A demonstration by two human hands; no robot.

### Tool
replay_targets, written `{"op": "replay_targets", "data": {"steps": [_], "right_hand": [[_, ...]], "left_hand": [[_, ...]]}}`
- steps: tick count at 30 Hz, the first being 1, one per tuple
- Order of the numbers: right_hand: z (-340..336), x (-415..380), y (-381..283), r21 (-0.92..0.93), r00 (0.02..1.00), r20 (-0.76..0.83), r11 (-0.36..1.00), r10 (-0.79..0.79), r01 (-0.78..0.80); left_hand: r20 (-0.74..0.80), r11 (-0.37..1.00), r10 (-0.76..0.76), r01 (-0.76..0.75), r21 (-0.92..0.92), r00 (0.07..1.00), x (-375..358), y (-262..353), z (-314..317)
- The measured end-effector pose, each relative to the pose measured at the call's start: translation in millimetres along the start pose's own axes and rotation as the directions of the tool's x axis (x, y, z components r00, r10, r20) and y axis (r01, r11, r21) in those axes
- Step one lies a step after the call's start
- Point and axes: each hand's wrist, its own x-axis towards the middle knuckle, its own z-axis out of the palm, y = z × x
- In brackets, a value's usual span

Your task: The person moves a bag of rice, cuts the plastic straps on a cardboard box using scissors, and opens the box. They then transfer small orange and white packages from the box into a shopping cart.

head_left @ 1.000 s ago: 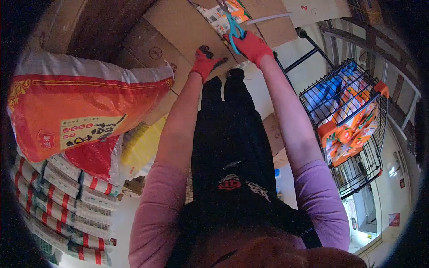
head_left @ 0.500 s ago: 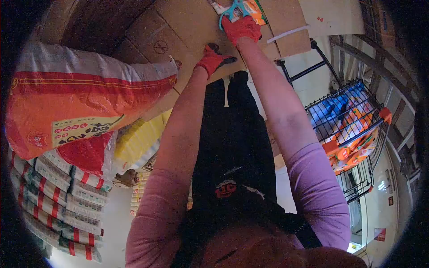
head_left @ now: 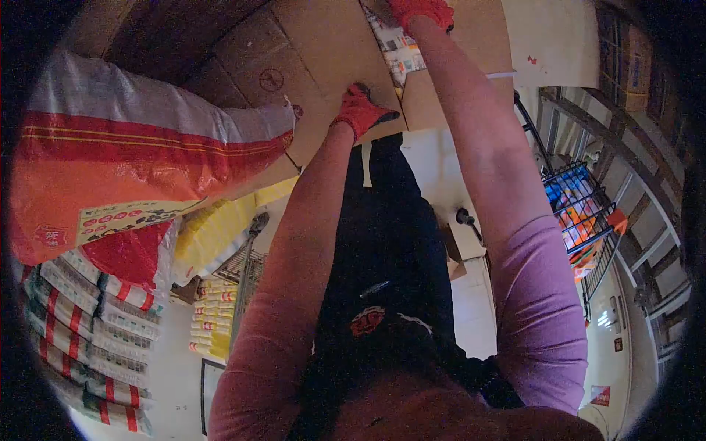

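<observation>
A brown cardboard box (head_left: 323, 55) lies in front of me, with a gap between its flaps. White packets with orange print (head_left: 401, 53) show through the gap. My left hand (head_left: 362, 114), in a red glove with a dark palm, rests on the left flap near the close edge, thumb stretched out to the right. At the top edge of the view is my right hand (head_left: 425, 13), also red-gloved, over the far end of the gap beside the right flap (head_left: 482, 44). Its fingers look curled, and what they hold is hidden.
A large orange and red sack (head_left: 147, 173) lies close on the left. Stacked packs with red bands (head_left: 110, 338) and yellow packs (head_left: 213, 316) stand below it. To the right is a black wire basket (head_left: 577, 209) with colourful packets, near a metal rack (head_left: 625, 154).
My right hand has moved farther away, and the turquoise-handled scissors it held are out of sight. The gap in the box shows more packets. My left hand shifted slightly right.
</observation>
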Motion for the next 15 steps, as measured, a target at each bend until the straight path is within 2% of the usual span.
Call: {"op": "replay_targets", "data": {"steps": [3, 5, 6, 7, 9, 12, 13, 15], "right_hand": [[-5.0, 0.4, 1.5, 0.143, 0.997, 0.060, 0.988, 0.045, -0.053], [35.2, 30.2, 12.3, -0.162, 0.984, -0.111, 0.980, -0.138, 0.119], [32.8, 28.1, 8.9, -0.161, 0.985, -0.077, 0.977, -0.157, 0.143], [30.4, 26.2, 5.6, -0.158, 0.984, -0.043, 0.973, -0.176, 0.167], [9.1, 27.0, -0.6, 0.146, 0.966, 0.242, 0.988, -0.087, 0.052], [52.3, 59.2, -10.0, 0.231, 0.984, 0.079, 0.957, 0.162, -0.176], [55.9, 63.7, -7.8, 0.123, 0.997, 0.079, 0.992, -0.010, 0.000], [57.0, 71.2, -6.5, -0.085, 0.930, 0.128, 0.930, -0.345, 0.357]], "left_hand": [[-0.025, 0.997, 0.061, -0.060, 0.041, 0.998, 2.5, 1.2, 4.2], [-0.037, 0.998, -0.046, 0.047, 0.045, 0.998, -2.0, 9.2, 2.6], [-0.045, 0.994, -0.100, 0.102, 0.049, 0.994, -4.3, 12.2, 0.4], [-0.043, 0.994, -0.087, 0.090, 0.060, 0.995, -5.8, 14.2, -1.5], [-0.036, 0.994, -0.060, 0.063, 0.086, 0.998, -7.3, 17.9, -3.4], [-0.092, 0.997, -0.031, 0.038, 0.072, 0.995, 1.8, 6.7, 7.9], [-0.081, 0.997, -0.031, 0.036, 0.066, 0.996, 1.4, 5.8, 8.4], [-0.062, 0.998, -0.026, 0.030, 0.055, 0.998, 1.2, 6.4, 6.7]]}}
